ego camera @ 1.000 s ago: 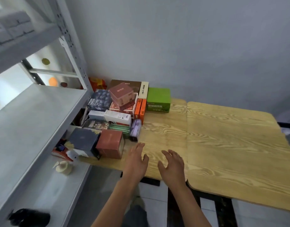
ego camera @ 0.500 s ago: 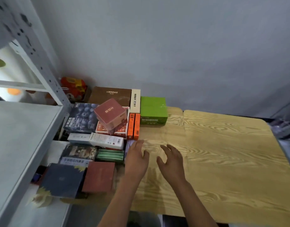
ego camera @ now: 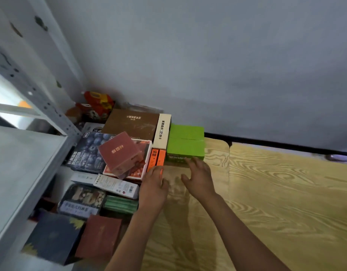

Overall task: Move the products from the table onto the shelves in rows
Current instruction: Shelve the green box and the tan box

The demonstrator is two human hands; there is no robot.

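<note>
Several product boxes crowd the left end of the wooden table. A green box stands at the back, beside two thin orange boxes and a cream box. A tilted maroon box lies on top of the pile. My right hand is open, its fingertips reaching the green box's front face. My left hand is open and empty, hovering just in front of the orange boxes. The grey metal shelf stands at the left.
A brown flat box, a blueberry box, a white carton, a dark-red box and a dark-blue box fill the table's left end. A red bag sits behind, against the grey wall.
Both hands have moved forward across the table toward the boxes; the right now reaches the green box. The view has moved closer and turned right.
</note>
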